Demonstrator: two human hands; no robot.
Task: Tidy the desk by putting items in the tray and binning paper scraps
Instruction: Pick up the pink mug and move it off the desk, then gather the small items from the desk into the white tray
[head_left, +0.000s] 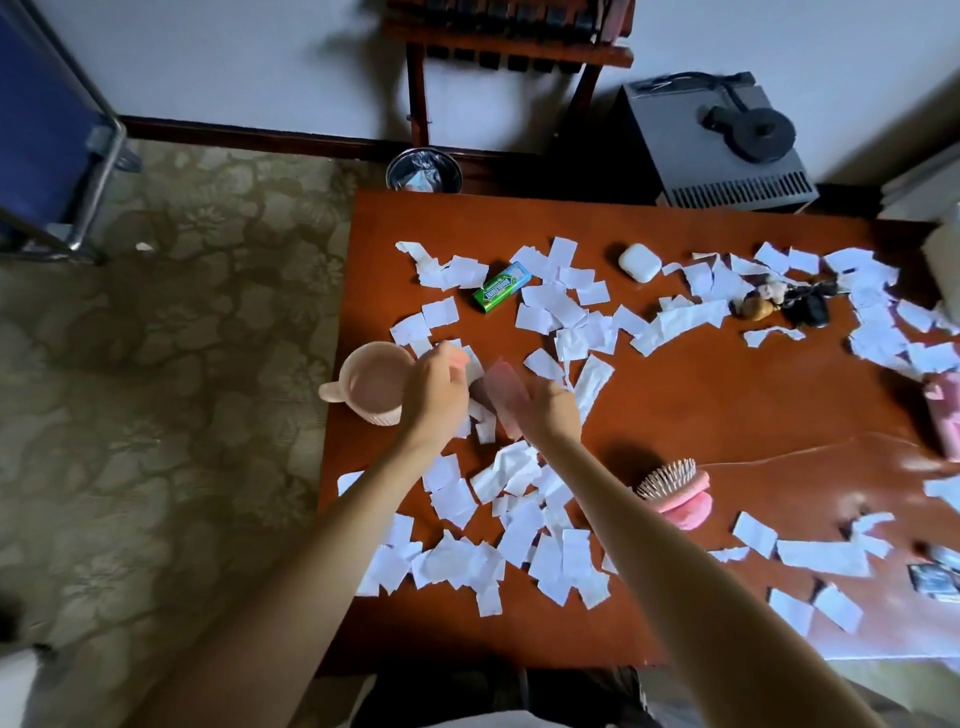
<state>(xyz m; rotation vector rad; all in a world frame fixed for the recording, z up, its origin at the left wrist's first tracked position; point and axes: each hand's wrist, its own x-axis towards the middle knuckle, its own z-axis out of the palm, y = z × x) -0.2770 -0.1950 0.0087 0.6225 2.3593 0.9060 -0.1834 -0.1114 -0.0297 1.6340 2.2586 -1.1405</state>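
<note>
Red-brown desk (727, 415) lies strewn with torn white scraps (561, 306); your left hand (434, 389) curls, grip unclear; your right hand (545, 405) is spread.

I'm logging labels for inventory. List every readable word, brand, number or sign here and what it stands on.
Green pack: white lettering, too blurred to read.
Dark packets at the right edge: print too small to read.
Paper scraps: no writing visible.
Nothing legible anywhere.

Glossy wood desk (727, 415); matt paper scraps (519, 551); smooth plastic cup (371, 384).
</note>
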